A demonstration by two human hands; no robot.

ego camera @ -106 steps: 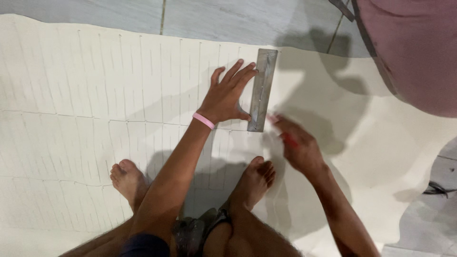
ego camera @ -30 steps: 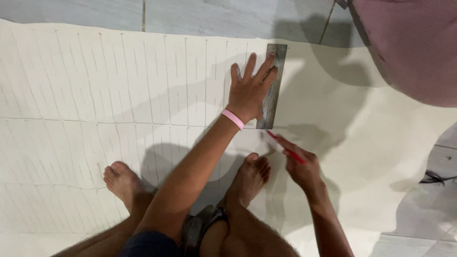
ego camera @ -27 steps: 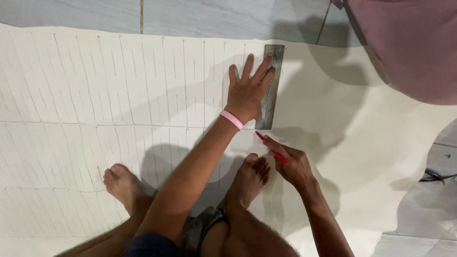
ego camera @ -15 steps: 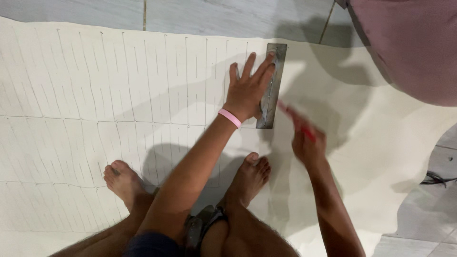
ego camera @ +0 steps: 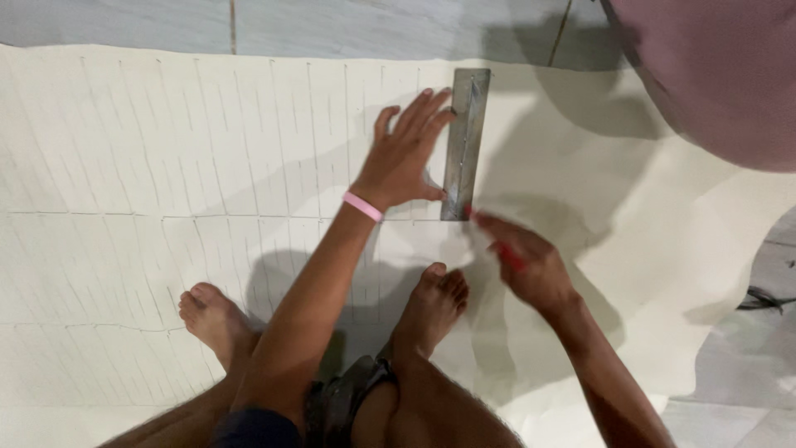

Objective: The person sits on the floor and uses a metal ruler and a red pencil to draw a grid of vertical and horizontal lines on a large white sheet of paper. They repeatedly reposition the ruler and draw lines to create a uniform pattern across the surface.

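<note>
Grey floor tiles [ego camera: 332,21] run along the top of the head view, and over them lies a big cream sheet [ego camera: 124,166] ruled with many thin lines, which fills most of what I see and reaches past my feet. I am crouched on it barefoot, with my left foot [ego camera: 211,319] and my right foot [ego camera: 435,303] both planted on the sheet. My left hand [ego camera: 406,153] is spread flat, fingers wide, pressing down on the sheet with its fingertips against the long edge of a metal ruler [ego camera: 466,141]; a pink band [ego camera: 363,206] sits on that wrist. That ruler lies flat on the sheet, pointing away from me, near the sheet's far edge and just right of the ruled lines. My right hand [ego camera: 522,265] is clenched around a red pen [ego camera: 507,253], whose tip meets the sheet right at the near end of the ruler; the hand is blurred. At the upper right a large mauve shape [ego camera: 721,75], cloth by the look of it, hangs over the sheet and throws a shadow across it. At the right edge a dark cable [ego camera: 763,299] lies on the bare floor.
</note>
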